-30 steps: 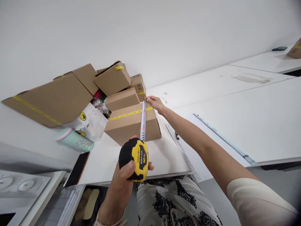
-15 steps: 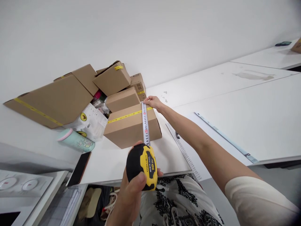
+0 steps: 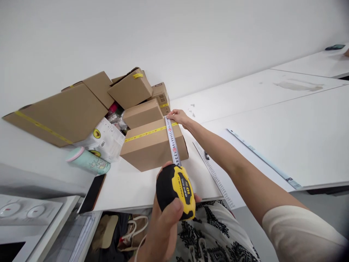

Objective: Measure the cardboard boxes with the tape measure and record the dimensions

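Note:
A yellow and black tape measure [image 3: 176, 191] sits in my left hand [image 3: 166, 222], fingers wrapped round its case. Its white blade [image 3: 172, 142] is drawn out across the top of a brown cardboard box [image 3: 147, 154] that has yellow tape along it. At the far edge of that box, my right hand [image 3: 177, 117] pinches the blade's end between thumb and fingers. The case hangs over the near edge of the white table [image 3: 131, 189], in front of the box.
More cardboard boxes [image 3: 62, 112] are stacked behind and to the left. A mint tumbler [image 3: 89, 160], a black phone [image 3: 92, 193] and an avocado-print package [image 3: 109, 140] lie left. On the right are a spiral notebook [image 3: 218, 173] and a pale blue strip [image 3: 261, 158].
The tape measure's case in my left hand has swung to the right, so the blade now lies more slanted over the box. My right hand stays at the far edge.

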Tool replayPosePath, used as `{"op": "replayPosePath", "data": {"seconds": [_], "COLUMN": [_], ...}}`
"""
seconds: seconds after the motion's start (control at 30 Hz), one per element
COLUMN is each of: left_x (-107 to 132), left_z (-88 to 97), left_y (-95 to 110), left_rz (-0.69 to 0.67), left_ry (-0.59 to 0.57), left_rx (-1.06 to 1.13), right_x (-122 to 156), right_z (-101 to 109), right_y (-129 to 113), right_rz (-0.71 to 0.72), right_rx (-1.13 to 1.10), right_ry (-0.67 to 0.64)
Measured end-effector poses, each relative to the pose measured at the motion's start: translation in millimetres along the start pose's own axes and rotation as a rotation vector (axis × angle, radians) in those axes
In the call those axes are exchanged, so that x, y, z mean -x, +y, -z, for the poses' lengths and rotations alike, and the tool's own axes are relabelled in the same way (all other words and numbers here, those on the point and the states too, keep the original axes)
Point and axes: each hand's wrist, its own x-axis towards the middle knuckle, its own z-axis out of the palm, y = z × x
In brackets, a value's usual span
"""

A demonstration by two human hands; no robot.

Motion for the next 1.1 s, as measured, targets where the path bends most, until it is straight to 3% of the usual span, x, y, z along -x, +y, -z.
{"op": "replayPosePath", "data": {"seconds": [0.17, 0.6, 0.8, 0.93, 1.1], "left_x": [-7.6, -9.4, -0.3, 0.5, -25.1], "left_z": [-4.5, 0.2, 16.7, 22.0, 19.2], "left_y": [-5.0, -5.8, -13.0, -13.9, -10.0], "left_rz": [-0.088, -0.101, -0.038, -0.057, -0.201], "left_ry": [-0.060, -0.099, -0.109, -0.154, -0.165], "left_rx": [0.101, 0.070, 0.031, -0.065, -0.240], "right_x": [0.6, -0.3, 5.4, 48.1, 157.3], "right_z": [0.0, -0.3, 18.2, 31.5, 39.7], "right_y": [-0.2, 1.9, -24.8, -44.3, -46.5], "right_rz": [0.005, 0.025, 0.282, 0.407, 0.438], "right_rx": [-0.006, -0.042, -0.057, 0.033, 0.208], "right_ry": [-0.005, -0.016, 0.093, 0.106, 0.011]}}
